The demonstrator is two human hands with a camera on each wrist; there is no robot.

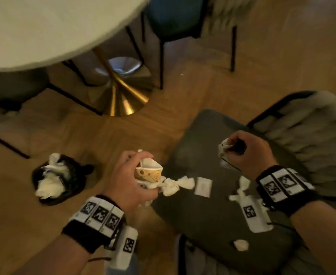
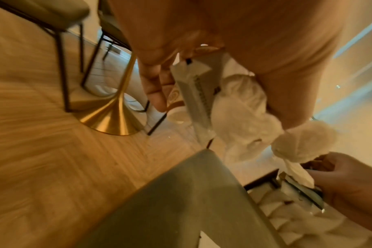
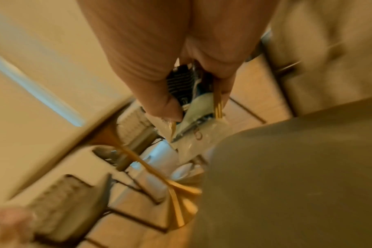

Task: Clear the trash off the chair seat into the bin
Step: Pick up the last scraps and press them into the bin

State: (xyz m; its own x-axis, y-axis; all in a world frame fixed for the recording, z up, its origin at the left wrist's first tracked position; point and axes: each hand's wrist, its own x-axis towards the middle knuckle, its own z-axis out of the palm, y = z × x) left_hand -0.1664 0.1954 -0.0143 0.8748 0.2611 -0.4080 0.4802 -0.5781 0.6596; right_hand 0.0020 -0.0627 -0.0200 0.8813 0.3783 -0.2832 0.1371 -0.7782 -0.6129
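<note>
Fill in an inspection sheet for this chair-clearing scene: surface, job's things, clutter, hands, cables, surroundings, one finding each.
Surface: dark chair seat, partly cleared.
Job's things: small white card, knotted tissue and tissue ball lie on the seat; black bin on the floor beside the chair holds white tissues.
Clutter: nothing seen beyond the trash.
Hands: left hand grips a crushed paper cup with wrappers and tissue; right hand grips crumpled wrappers.
Cables: thin dark cord below the right hand; purpose unclear.
Surroundings: wooden floor, round table on a gold pedestal base, other chairs.
</note>
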